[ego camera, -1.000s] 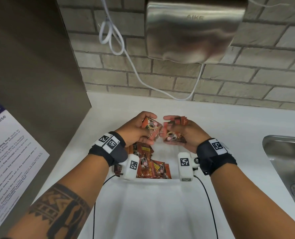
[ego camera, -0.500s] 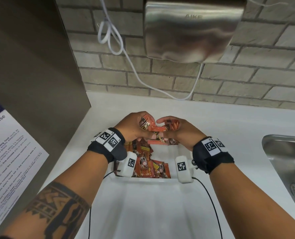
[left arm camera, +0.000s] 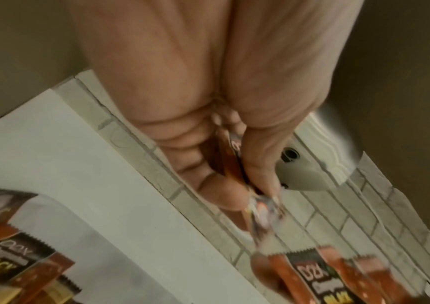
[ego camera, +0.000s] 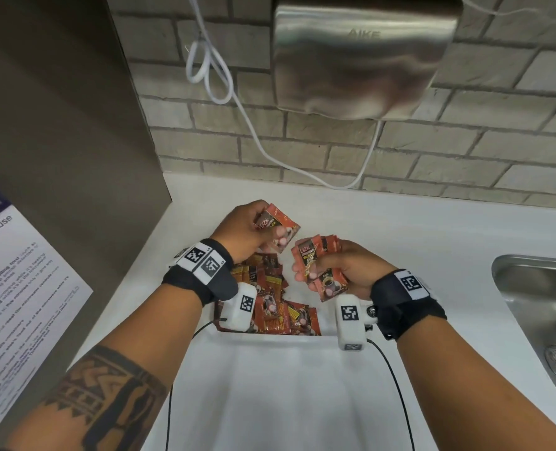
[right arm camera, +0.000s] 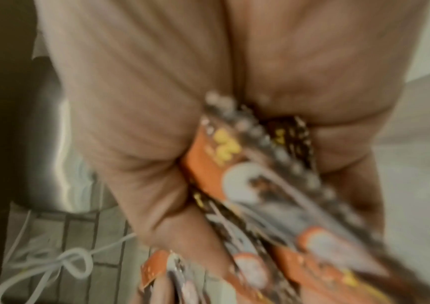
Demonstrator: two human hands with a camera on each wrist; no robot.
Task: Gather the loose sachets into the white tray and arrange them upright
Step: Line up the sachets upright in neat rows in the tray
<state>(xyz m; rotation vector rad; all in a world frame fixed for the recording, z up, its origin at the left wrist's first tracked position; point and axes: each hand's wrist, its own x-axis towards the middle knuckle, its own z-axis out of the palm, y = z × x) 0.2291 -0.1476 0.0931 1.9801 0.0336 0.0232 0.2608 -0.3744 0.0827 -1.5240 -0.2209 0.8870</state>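
My left hand [ego camera: 253,231] pinches one red-orange coffee sachet [ego camera: 278,227] above the far end of the white tray [ego camera: 286,338]. The left wrist view shows that sachet [left arm camera: 234,162] edge-on between thumb and fingers. My right hand [ego camera: 338,270] grips a fanned bunch of several sachets [ego camera: 320,266] just right of it, over the tray; the right wrist view shows the bunch [right arm camera: 255,185], blurred. Several more sachets [ego camera: 276,307] lie in a loose heap in the tray's left part, partly hidden by my left wrist.
The tray sits on a white counter [ego camera: 416,229] against a brick wall. A steel sink [ego camera: 543,307] lies at the right. A metal hand dryer [ego camera: 361,56] with a white cable [ego camera: 237,102] hangs above. A brown panel with a paper notice [ego camera: 19,294] stands left.
The hands were together over the tray; now they have drawn apart. The left hand has lifted one sachet away up-left, and the right hand keeps the bunch, lower and to the right.
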